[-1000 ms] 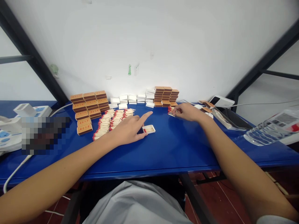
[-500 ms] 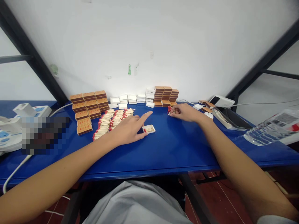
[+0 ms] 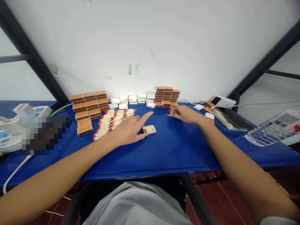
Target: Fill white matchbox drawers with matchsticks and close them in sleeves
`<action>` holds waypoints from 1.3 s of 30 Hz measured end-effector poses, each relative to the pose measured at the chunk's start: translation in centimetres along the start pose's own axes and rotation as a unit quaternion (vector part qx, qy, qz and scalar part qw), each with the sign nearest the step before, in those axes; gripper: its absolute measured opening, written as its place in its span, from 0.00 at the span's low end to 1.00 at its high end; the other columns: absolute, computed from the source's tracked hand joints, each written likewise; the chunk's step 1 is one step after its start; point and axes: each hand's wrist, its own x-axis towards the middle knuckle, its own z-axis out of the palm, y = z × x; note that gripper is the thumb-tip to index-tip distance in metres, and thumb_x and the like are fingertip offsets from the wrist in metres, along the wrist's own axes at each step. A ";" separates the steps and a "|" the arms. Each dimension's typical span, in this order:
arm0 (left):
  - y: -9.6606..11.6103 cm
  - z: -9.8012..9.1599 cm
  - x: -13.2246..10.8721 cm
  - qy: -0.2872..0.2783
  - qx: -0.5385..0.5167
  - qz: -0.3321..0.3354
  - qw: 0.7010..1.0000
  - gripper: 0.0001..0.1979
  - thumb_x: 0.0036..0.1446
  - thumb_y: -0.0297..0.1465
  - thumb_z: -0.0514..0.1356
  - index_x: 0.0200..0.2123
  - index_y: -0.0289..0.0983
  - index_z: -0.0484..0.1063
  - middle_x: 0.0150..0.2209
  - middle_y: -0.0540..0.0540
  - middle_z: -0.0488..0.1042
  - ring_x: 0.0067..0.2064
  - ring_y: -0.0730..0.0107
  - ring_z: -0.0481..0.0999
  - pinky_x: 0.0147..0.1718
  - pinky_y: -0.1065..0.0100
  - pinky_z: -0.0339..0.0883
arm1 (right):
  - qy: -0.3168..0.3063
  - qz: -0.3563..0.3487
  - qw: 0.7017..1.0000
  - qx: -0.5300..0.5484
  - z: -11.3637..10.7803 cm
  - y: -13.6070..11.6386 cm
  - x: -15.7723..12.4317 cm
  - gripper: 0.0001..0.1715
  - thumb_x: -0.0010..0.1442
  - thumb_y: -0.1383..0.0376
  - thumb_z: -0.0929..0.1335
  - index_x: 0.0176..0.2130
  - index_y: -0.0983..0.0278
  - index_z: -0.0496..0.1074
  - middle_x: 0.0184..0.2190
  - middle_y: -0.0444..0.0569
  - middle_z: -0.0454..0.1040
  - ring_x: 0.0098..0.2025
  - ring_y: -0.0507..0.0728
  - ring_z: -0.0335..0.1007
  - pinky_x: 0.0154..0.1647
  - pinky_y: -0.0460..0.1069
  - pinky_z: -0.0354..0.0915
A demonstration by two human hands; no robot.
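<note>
Tray, 1, white, part-filled; hands, 2, mine.
Tray (image 3: 152,132) lies open on the blue table (image 3: 164,153), red heads at its left end; my left hand (image 3: 130,130) is spread beside it, index finger stretched out, thumb at the tray's near-left corner, firmness of contact not certain; my right hand (image 3: 184,113) pinches at least 1 match (image 3: 168,115), red head outward, next to the small pile (image 3: 170,109); risks, as I judge them: a careless lift could drag the pile out of line, a loose pinch could drop the match, a thumb push could skid or tip so light a tray, and my left wrist, close over the loose matches (image 3: 105,123), could scatter them if it slides.
</note>
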 end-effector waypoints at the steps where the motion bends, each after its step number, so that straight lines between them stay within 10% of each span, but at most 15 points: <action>1: 0.0 0.0 0.0 0.000 0.000 0.000 1.000 0.42 0.71 0.41 0.61 0.80 0.43 0.44 0.50 0.40 0.80 0.54 0.48 0.79 0.55 0.51 0.72 | -0.001 -0.009 1.000 0.013 0.0 -0.7 -0.2 0.18 0.67 0.51 0.68 0.36 0.62 0.74 0.32 0.52 0.78 0.33 0.59 0.71 0.36 0.52 0.62; 9: 0.0 -0.1 0.0 0.004 0.003 0.003 1.000 0.42 0.70 0.39 0.62 0.80 0.43 0.44 0.50 0.40 0.81 0.54 0.48 0.79 0.55 0.52 0.71 | -0.039 -0.091 0.992 0.082 0.8 -5.6 -1.3 0.22 0.68 0.47 0.67 0.40 0.63 0.77 0.30 0.48 0.75 0.31 0.56 0.67 0.33 0.51 0.59; 39: -0.3 0.2 0.0 0.014 -0.005 0.010 1.000 0.42 0.71 0.41 0.61 0.80 0.44 0.45 0.48 0.41 0.81 0.53 0.49 0.79 0.54 0.52 0.72 | 0.011 0.060 0.997 -0.050 1.5 -2.1 0.2 0.12 0.69 0.61 0.70 0.33 0.61 0.76 0.38 0.54 0.84 0.38 0.61 0.78 0.37 0.52 0.64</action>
